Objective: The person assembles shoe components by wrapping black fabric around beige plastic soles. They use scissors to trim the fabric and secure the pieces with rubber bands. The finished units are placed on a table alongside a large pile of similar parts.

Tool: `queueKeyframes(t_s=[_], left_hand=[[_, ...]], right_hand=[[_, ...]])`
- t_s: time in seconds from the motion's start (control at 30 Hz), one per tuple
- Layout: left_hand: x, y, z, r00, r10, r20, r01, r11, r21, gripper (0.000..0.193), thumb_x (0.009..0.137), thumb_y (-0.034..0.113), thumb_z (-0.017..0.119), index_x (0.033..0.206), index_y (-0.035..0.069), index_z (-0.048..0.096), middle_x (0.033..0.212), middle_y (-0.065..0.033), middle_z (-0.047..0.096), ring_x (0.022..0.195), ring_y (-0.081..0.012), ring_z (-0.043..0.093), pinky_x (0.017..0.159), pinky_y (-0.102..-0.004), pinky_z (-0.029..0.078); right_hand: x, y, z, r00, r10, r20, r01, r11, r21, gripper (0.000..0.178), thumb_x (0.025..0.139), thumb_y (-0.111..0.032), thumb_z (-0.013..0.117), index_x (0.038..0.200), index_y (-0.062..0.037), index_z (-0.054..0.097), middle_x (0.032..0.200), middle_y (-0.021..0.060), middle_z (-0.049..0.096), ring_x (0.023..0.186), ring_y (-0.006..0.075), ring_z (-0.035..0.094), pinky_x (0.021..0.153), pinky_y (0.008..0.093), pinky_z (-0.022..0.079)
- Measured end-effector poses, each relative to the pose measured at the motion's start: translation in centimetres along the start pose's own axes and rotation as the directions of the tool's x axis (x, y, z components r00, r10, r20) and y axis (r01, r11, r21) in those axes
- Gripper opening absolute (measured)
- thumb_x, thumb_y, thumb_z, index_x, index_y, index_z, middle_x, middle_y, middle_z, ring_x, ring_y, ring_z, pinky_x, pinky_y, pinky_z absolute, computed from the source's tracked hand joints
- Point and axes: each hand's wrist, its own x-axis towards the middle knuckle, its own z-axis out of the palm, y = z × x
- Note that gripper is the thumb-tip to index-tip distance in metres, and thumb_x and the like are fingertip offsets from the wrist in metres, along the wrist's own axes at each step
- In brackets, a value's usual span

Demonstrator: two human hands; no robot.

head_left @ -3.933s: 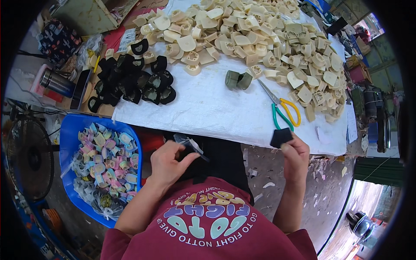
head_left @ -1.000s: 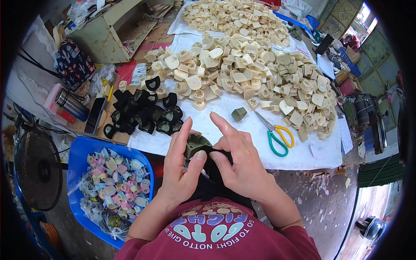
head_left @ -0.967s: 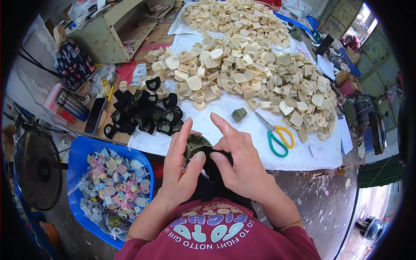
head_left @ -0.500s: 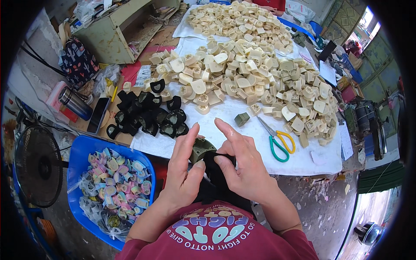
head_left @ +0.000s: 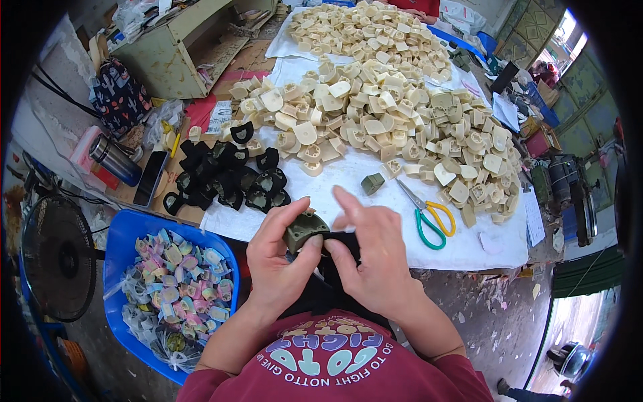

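Observation:
Over the near edge of the table, my left hand (head_left: 278, 268) grips an olive-green moulded piece (head_left: 305, 229) between thumb and fingers. My right hand (head_left: 375, 264) is closed on a black, soft-looking cover (head_left: 346, 240) that lies against the green piece's right side; its forefinger points up and is slightly blurred. How far the cover goes round the piece is hidden by my hands. Left of them on the table, black covers (head_left: 228, 157) lie heaped, several with green pieces showing inside. Beyond my right hand stands a small green block (head_left: 372, 183).
A large heap of cream moulded pieces (head_left: 375, 124) spreads across the white cloth (head_left: 321, 191). Scissors (head_left: 432, 226) with green and yellow handles lie at right. A blue tub (head_left: 115, 281) of pastel pieces and a fan (head_left: 63, 258) stand at left. Another person's hand (head_left: 422, 15) shows at the far end.
The green piece has tilted up and shows more between my hands. My left fingers have bent round it, and my right hand has shifted slightly, its forefinger moving.

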Motion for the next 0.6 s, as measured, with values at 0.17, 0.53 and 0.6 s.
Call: queueKeyframes(t_s=[0.17, 0.53, 0.6], left_hand=[[0.2, -1.0, 0.3, 0.998, -0.038, -0.045, 0.025, 0.965, -0.261, 0.051, 0.078, -0.010, 0.063, 0.126, -0.001, 0.051, 0.116, -0.0103, 0.056, 0.101, -0.0140, 0.057, 0.089, -0.0269, 0.046], [-1.1, -0.7, 1.3, 0.999, -0.020, 0.038, 0.029, 0.967, -0.252, 0.065, 0.080, -0.004, 0.067, 0.138, 0.002, 0.038, 0.129, -0.0180, 0.053, 0.113, -0.0192, 0.055, 0.093, -0.0295, 0.047], [-1.3, -0.9, 1.4, 0.999, -0.023, 0.040, 0.032, 0.970, -0.242, 0.065, 0.081, -0.004, 0.067, 0.138, 0.002, 0.037, 0.129, -0.0186, 0.053, 0.114, -0.0194, 0.055, 0.093, -0.0297, 0.046]], right_hand=[[-6.3, 1.7, 2.3, 0.988, 0.153, 0.011, -0.146, 0.920, 0.363, 0.040, 0.076, -0.012, 0.074, 0.113, -0.0040, 0.060, 0.104, 0.0131, 0.061, 0.097, 0.0267, 0.059, 0.087, 0.0392, 0.044], [-4.2, 2.8, 5.6, 0.848, 0.465, 0.255, -0.175, -0.210, 0.962, 0.032, 0.088, -0.008, 0.064, 0.119, -0.0016, 0.059, 0.116, 0.0067, 0.059, 0.109, 0.0138, 0.054, 0.098, 0.0317, 0.040], [-4.0, 3.2, 5.2, 0.830, 0.497, 0.251, -0.163, -0.214, 0.963, 0.023, 0.088, -0.010, 0.065, 0.109, -0.0016, 0.063, 0.110, 0.0054, 0.061, 0.103, 0.0134, 0.055, 0.092, 0.0295, 0.043]])
